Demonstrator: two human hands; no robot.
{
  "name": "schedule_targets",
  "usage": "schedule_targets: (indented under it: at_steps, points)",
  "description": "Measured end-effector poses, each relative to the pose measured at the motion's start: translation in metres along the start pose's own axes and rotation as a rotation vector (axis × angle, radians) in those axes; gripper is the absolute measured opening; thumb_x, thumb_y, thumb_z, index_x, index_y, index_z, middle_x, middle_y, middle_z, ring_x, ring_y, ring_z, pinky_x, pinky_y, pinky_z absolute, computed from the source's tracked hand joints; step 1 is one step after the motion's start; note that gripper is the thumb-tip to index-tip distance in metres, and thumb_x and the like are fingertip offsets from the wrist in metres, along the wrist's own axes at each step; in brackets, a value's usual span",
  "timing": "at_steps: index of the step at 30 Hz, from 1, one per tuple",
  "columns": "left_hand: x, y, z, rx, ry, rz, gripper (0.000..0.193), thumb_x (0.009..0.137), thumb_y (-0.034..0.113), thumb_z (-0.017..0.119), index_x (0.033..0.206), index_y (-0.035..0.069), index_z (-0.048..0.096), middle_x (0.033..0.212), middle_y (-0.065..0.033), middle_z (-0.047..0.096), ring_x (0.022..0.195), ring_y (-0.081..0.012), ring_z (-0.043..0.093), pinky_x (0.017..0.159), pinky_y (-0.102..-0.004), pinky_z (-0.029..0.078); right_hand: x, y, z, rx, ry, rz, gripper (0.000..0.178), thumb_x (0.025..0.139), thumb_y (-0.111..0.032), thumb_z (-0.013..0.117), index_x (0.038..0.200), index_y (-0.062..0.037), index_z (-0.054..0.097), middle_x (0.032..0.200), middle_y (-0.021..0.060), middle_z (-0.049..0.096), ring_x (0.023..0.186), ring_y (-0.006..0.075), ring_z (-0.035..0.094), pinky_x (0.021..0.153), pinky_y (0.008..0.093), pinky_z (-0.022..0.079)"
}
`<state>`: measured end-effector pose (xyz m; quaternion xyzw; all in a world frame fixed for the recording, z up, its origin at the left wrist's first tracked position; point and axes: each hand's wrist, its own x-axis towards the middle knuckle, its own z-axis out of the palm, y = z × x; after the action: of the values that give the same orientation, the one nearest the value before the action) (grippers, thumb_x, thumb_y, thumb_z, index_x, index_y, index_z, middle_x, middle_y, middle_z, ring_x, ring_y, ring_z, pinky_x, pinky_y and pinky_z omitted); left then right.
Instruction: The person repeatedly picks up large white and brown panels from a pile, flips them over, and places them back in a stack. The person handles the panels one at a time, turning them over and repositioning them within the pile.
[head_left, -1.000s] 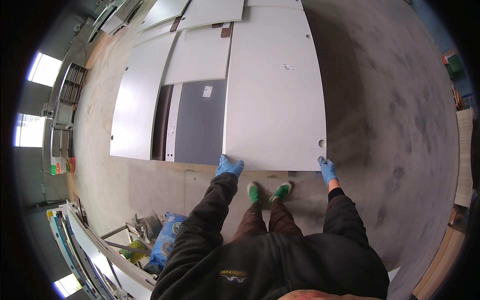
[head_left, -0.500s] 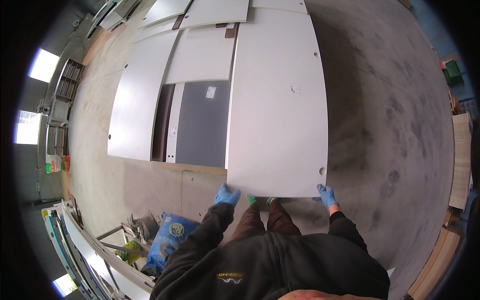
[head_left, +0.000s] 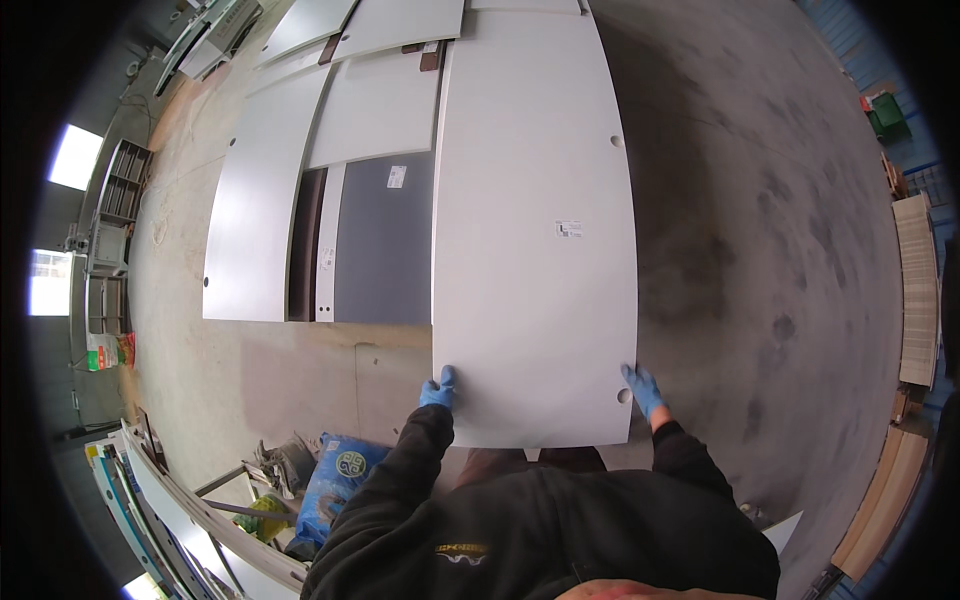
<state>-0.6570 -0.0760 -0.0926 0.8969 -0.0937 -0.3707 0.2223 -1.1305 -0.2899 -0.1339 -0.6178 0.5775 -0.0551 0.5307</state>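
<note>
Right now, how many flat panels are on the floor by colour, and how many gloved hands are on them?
White panels, counting the big panel being held: 5
Dark grey panel: 1
Blue-gloved hands, left hand and right hand: 2
Total: 8; panels cut off at the top edge are left out.

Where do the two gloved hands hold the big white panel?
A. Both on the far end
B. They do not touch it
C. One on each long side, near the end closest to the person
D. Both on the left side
C: the left hand grips the left edge of the white panel and the right hand its right edge, both near the end closest to the person.
</note>
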Motion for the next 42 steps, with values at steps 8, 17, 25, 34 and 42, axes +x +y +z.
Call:
schedule_targets:
  at_steps: [8,17,25,34,42]
  points:
    - [-0.031,-0.001,-0.005,0.210,0.112,-0.110,0.101,0.084,0.084,0.052,0.129,-0.005,0.063,0.127,-0.0310,0.066,0.124,-0.0456,0.061,0.107,-0.0477,0.046,0.005,-0.021,0.023,-0.058,0.103,0.209,0.071,0.095,-0.061,0.062,0.116,0.0069,0.063,0.112,0.0308,0.069,0.102,0.0393,0.069,0.085,0.0457,0.053]
    - [-0.039,-0.122,-0.070,0.254,0.166,-0.170,0.103,0.086,0.084,0.049,0.125,-0.011,0.062,0.127,-0.0367,0.062,0.127,-0.0480,0.057,0.106,-0.0481,0.046,-0.112,-0.018,0.110,-0.018,-0.200,0.278,0.048,0.102,-0.042,0.062,0.112,0.0045,0.072,0.112,0.0161,0.077,0.106,0.0215,0.072,0.084,0.0373,0.055]
    - [-0.060,-0.266,-0.121,0.252,0.232,-0.085,0.087,0.090,0.074,0.054,0.115,-0.009,0.066,0.113,-0.0326,0.069,0.111,-0.0462,0.065,0.096,-0.0481,0.050,-0.213,-0.054,0.147,-0.150,-0.712,0.357,0.058,0.102,-0.049,0.058,0.130,0.0010,0.065,0.124,0.0193,0.071,0.119,0.0290,0.066,0.100,0.0403,0.049]
    - [-0.107,-0.330,-0.120,0.076,0.194,-0.064,0.067,0.092,0.063,0.065,0.100,-0.003,0.070,0.086,-0.0161,0.073,0.082,-0.0308,0.070,0.079,-0.0415,0.054,-0.103,-0.021,0.138,0.740,-0.330,0.343,0.059,0.105,-0.030,0.039,0.153,0.0054,0.041,0.159,0.0167,0.043,0.149,0.0245,0.039,0.126,0.0342,0.025]
    - [-0.230,-0.321,-0.015,-0.023,1.161,-0.701,0.081,0.093,0.052,0.071,0.140,-0.011,0.051,0.128,-0.0303,0.061,0.118,-0.0403,0.061,0.105,-0.0449,0.049,-0.026,-0.005,0.126,0.639,-0.231,0.369,0.069,0.100,-0.060,0.056,0.145,-0.0068,0.052,0.141,0.0079,0.061,0.125,0.0228,0.061,0.104,0.0369,0.051]
